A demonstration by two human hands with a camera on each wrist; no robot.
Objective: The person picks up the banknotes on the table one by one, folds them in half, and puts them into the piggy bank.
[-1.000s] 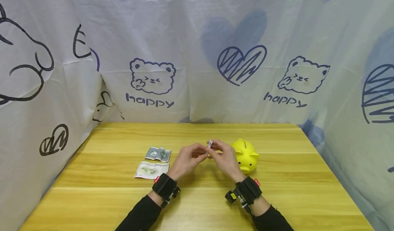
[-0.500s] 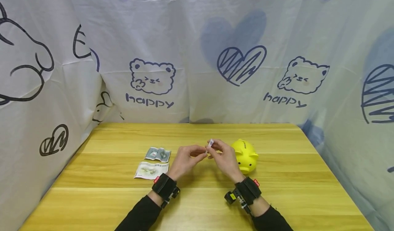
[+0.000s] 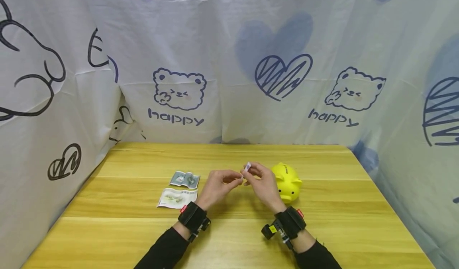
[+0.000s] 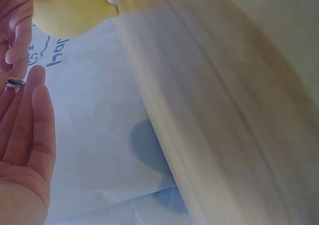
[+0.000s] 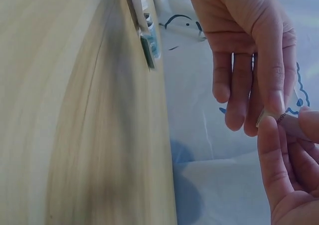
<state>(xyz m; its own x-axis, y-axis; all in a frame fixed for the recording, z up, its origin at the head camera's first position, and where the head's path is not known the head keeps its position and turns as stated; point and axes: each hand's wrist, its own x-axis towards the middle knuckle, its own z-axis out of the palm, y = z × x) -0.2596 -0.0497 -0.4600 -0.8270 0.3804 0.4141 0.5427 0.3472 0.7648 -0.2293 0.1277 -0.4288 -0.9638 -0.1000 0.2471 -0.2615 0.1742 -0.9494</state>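
Above the middle of the table, a narrow folded banknote is held between the two hands. My right hand pinches it between thumb and fingers, and one pale end sticks up past the fingertips. My left hand pinches the other end, with thumb and fingertips close against the right hand's. In the right wrist view the small strip of the banknote runs between both hands. The left wrist view shows just a small edge of it among the fingers. A yellow piggy bank stands right beside the right hand, partly hidden by it.
Two creased banknotes lie left of the left hand: a grey-green one farther back and a pale one nearer. The wooden table ends at a white printed cloth behind and at the sides.
The banknote's raised end now shows a paler face than a second ago and leans more to the right. Both hands have stayed nearly in place, and the piggy bank has not moved.
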